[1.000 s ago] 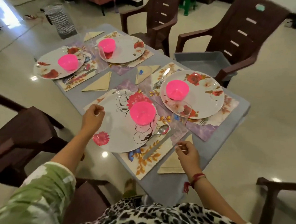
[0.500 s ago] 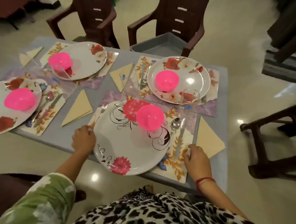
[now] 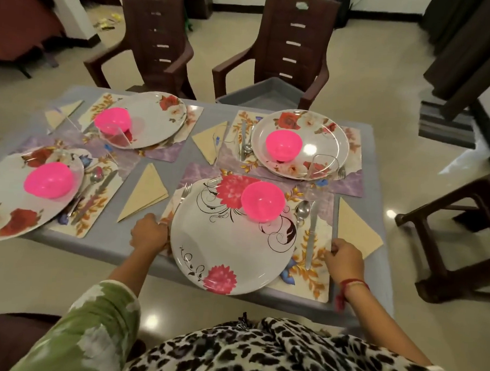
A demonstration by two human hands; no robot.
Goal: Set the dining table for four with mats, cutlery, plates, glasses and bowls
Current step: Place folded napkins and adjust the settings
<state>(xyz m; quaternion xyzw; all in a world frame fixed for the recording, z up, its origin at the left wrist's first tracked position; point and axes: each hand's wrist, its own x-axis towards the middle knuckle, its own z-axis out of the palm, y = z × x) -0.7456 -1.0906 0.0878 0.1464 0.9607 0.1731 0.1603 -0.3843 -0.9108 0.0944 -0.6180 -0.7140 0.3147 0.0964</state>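
Mat point(image 3: 314, 274), floral, near-right setting: lies flat at the near edge of the grey table point(image 3: 107, 243). My left hand point(image 3: 149, 232) is at its left edge, fingers curled onto it and touching the rim of the plate point(image 3: 229, 249). My right hand point(image 3: 343, 260) grips its right edge, fingers curled.

On the mat:
- plate, centred, red flowers and black scrollwork
- 1 pink bowl point(image 3: 263, 202) on the plate's far part
- fork point(image 3: 184, 192) left of the plate, partly under its rim
- spoon point(image 3: 302, 211) and knife point(image 3: 311, 234) right of the plate, side by side
- clear glass point(image 3: 322, 172) standing just beyond them

1 folded napkin point(image 3: 355, 230) lies just right of the mat, another napkin point(image 3: 145, 194) to its left. 3 further plates, far right point(image 3: 326, 133), far left point(image 3: 156, 115) and left point(image 3: 8, 190), each carry 1 pink bowl. Beyond the table, 2 brown chairs point(image 3: 158, 39); the right one holds a grey tray point(image 3: 260, 96).
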